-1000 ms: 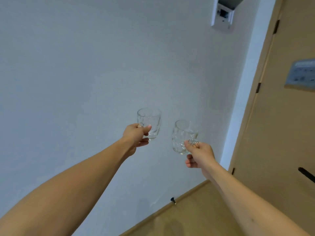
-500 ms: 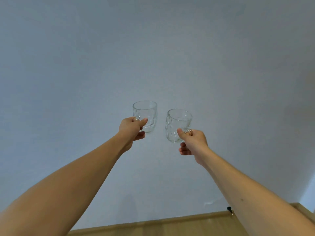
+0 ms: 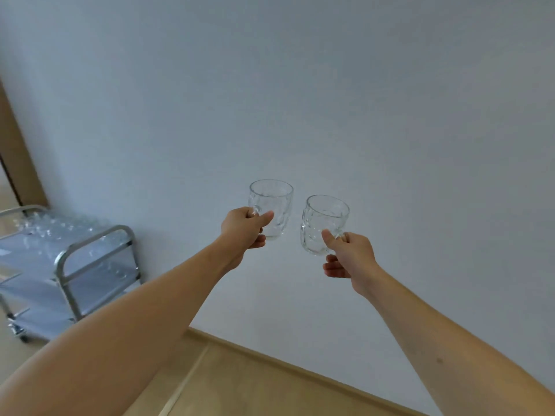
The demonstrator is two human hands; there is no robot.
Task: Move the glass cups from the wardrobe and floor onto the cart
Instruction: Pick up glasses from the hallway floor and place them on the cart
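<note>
We hold two glass cups in the air in front of a pale wall [image 3: 330, 100]. Our left hand [image 3: 244, 229] has its grip closed around the handle of the left glass cup [image 3: 271, 211], with the thumb lying across the handle. Our right hand [image 3: 350, 255] closes its grip on the handle of the right glass cup [image 3: 322, 223]. Both cups are upright and near each other, but they do not touch. The metal cart [image 3: 90, 250] stands far to the left by the wall, and blurred glassware [image 3: 51, 225] sits on its top shelf. Below us is the wooden floor [image 3: 255, 385].
</note>
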